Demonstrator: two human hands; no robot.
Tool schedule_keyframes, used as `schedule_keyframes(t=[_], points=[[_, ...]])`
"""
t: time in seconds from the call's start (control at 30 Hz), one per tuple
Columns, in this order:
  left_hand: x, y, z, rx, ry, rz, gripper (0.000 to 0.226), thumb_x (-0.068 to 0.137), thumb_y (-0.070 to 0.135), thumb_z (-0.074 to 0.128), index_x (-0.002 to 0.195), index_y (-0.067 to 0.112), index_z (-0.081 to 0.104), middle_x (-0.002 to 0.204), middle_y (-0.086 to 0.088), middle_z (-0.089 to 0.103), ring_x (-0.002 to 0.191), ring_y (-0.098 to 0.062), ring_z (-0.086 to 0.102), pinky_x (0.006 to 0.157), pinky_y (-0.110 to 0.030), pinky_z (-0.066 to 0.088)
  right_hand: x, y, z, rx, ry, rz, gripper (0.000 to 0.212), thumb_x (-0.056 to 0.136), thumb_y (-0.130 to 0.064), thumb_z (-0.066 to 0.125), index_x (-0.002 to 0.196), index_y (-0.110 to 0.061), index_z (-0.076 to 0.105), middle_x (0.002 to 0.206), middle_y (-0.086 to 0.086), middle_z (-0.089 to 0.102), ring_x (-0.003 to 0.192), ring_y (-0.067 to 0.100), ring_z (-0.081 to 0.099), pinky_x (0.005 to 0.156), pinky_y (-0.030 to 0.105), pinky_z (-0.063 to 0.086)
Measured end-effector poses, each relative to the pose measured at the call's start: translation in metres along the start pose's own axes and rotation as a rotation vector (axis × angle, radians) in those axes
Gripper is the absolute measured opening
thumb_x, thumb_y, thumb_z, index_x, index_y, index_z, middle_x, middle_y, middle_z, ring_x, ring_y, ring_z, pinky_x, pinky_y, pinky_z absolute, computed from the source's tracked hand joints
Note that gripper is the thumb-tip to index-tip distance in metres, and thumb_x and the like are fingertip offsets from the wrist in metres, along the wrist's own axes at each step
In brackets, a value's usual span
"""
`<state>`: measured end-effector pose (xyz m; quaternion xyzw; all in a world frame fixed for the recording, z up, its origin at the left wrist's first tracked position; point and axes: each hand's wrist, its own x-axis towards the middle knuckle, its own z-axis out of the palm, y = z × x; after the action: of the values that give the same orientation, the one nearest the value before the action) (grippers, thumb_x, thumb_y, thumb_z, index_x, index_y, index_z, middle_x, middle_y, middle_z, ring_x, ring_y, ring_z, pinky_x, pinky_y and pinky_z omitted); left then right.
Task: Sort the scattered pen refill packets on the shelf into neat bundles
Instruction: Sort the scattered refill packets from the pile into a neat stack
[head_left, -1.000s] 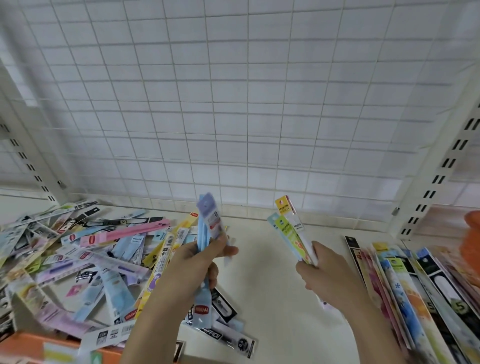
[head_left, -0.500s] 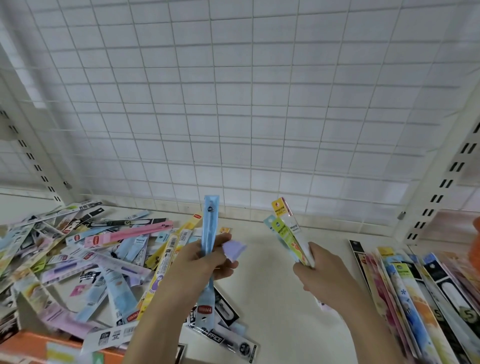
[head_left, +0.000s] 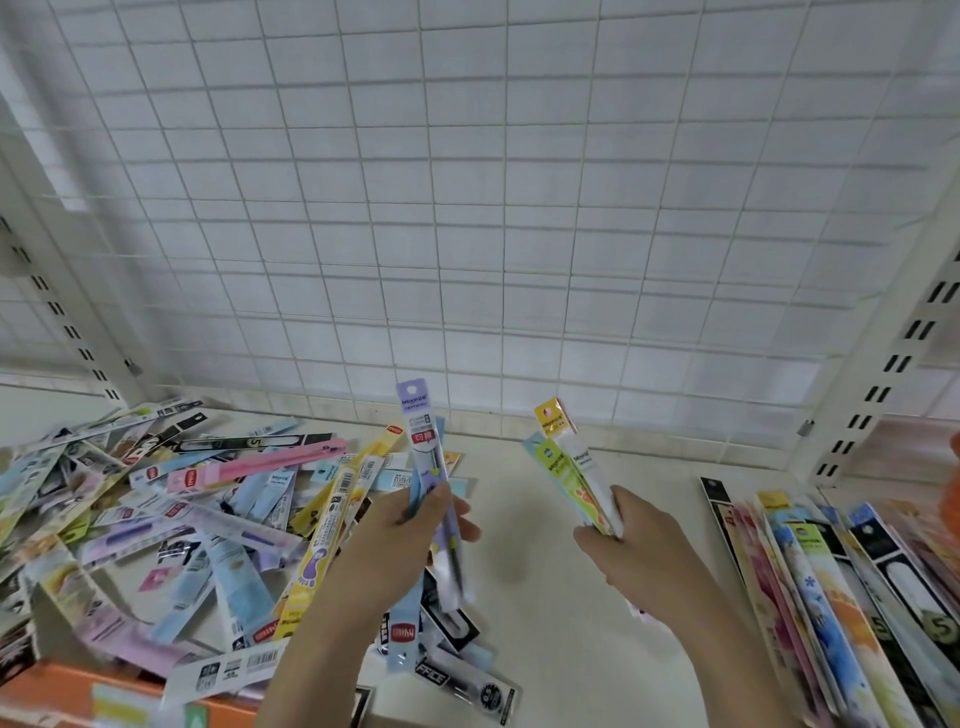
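Bare shelf (head_left: 524, 519) between scattered packets (head_left: 171, 514), bundles (head_left: 831, 587)

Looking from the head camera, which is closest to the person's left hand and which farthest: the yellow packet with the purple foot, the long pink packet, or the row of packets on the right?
From the left hand:
1. Yellow packet with the purple foot, just beside it on the left.
2. Long pink packet, farther left and back in the pile.
3. Row of packets, far right, beyond the right hand.

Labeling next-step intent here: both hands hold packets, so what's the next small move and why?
Probably bring the lilac packet in the left hand across to the small bundle gripped by the right hand. Both are held upright over a bare patch of shelf, a short gap apart, and their headers seem to carry similar print. The scattered pile remains to the left.
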<state>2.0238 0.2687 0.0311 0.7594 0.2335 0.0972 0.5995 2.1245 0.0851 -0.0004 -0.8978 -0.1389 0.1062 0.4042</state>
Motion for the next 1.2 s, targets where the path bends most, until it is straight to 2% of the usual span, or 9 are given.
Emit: schedule_keyframes(t=[0.07, 0.17, 0.27, 0.4, 0.53, 0.73, 0.87, 1.03, 1.2], points=[[-0.001, -0.001, -0.001, 0.006, -0.013, -0.006, 0.037, 0.099, 0.019, 0.038, 0.067, 0.013, 0.057, 0.058, 0.008, 0.07, 0.074, -0.01, 0.063, 0.066, -0.017, 0.043, 0.0, 0.001, 0.0, -0.004, -0.004, 0.0, 0.023, 0.082, -0.021, 0.056, 0.088, -0.001, 0.047, 0.069, 0.008, 0.05, 0.057, 0.022, 0.045, 0.054, 0.027, 0.036], [-0.007, 0.003, 0.0, -0.154, -0.057, -0.024, 0.01, 0.098, 0.006, 0.036, 0.095, 0.006, 0.046, 0.063, -0.003, 0.066, 0.046, -0.017, 0.062, 0.049, -0.021, 0.049, 0.0, 0.001, 0.001, -0.006, -0.008, -0.004, 0.022, 0.082, -0.022, 0.056, 0.089, -0.002, 0.048, 0.069, 0.007, 0.05, 0.058, 0.021, 0.046, 0.054, 0.027, 0.036], [-0.009, 0.005, -0.001, -0.251, -0.065, -0.081, 0.031, 0.095, 0.005, 0.043, 0.117, 0.025, 0.033, 0.074, -0.01, 0.055, 0.033, -0.017, 0.047, 0.037, -0.024, 0.042, -0.001, 0.0, 0.002, -0.008, -0.018, -0.009, 0.021, 0.083, -0.022, 0.056, 0.089, -0.003, 0.049, 0.07, 0.006, 0.051, 0.058, 0.021, 0.047, 0.053, 0.026, 0.036], [-0.009, 0.002, -0.002, -0.098, -0.063, -0.011, 0.027, 0.088, 0.029, 0.06, 0.105, 0.018, 0.043, 0.045, 0.0, 0.047, 0.032, -0.014, 0.041, 0.038, -0.021, 0.039, -0.001, 0.001, 0.003, 0.006, -0.017, -0.007, 0.023, 0.082, -0.022, 0.056, 0.082, -0.002, 0.044, 0.067, 0.005, 0.049, 0.056, 0.021, 0.046, 0.053, 0.027, 0.036], [-0.01, 0.009, 0.001, -0.159, -0.033, 0.017, 0.024, 0.091, 0.025, 0.055, 0.074, 0.01, 0.049, 0.052, 0.0, 0.046, 0.04, -0.016, 0.056, 0.043, -0.02, 0.046, -0.003, 0.002, 0.004, 0.023, -0.024, -0.008, 0.023, 0.082, -0.022, 0.056, 0.082, -0.002, 0.044, 0.067, 0.004, 0.05, 0.056, 0.02, 0.046, 0.054, 0.027, 0.036], [-0.006, 0.007, 0.0, -0.113, 0.051, 0.03, 0.028, 0.092, 0.028, 0.053, 0.071, 0.03, 0.071, 0.055, 0.013, 0.061, 0.069, -0.011, 0.055, 0.06, -0.017, 0.04, -0.004, 0.002, 0.002, 0.015, -0.034, -0.015, 0.022, 0.084, -0.023, 0.057, 0.086, -0.003, 0.047, 0.071, 0.005, 0.053, 0.059, 0.02, 0.049, 0.055, 0.027, 0.038], [-0.006, 0.007, -0.003, -0.16, 0.075, 0.024, 0.029, 0.09, 0.021, 0.058, 0.064, 0.011, 0.067, 0.045, 0.008, 0.059, 0.041, 0.002, 0.053, 0.041, -0.008, 0.04, -0.004, 0.002, 0.002, 0.015, -0.029, -0.017, 0.022, 0.084, -0.023, 0.056, 0.086, -0.003, 0.047, 0.07, 0.006, 0.052, 0.058, 0.02, 0.048, 0.054, 0.027, 0.037], [-0.006, 0.006, -0.005, -0.168, 0.13, 0.142, 0.018, 0.092, 0.012, 0.054, 0.092, 0.03, 0.058, 0.066, 0.005, 0.071, 0.063, 0.002, 0.066, 0.063, -0.022, 0.049, -0.004, 0.001, 0.002, 0.017, -0.031, -0.02, 0.022, 0.083, -0.023, 0.057, 0.085, -0.003, 0.047, 0.07, 0.006, 0.053, 0.059, 0.021, 0.05, 0.054, 0.027, 0.038], [-0.01, 0.006, -0.016, -0.211, 0.171, 0.129, 0.023, 0.093, 0.007, 0.05, 0.096, 0.029, 0.057, 0.086, 0.005, 0.066, 0.073, 0.004, 0.064, 0.059, -0.014, 0.048, -0.002, -0.004, 0.006, 0.011, -0.039, -0.037, 0.022, 0.083, -0.023, 0.057, 0.085, -0.003, 0.047, 0.072, 0.008, 0.053, 0.06, 0.022, 0.051, 0.056, 0.028, 0.04]])
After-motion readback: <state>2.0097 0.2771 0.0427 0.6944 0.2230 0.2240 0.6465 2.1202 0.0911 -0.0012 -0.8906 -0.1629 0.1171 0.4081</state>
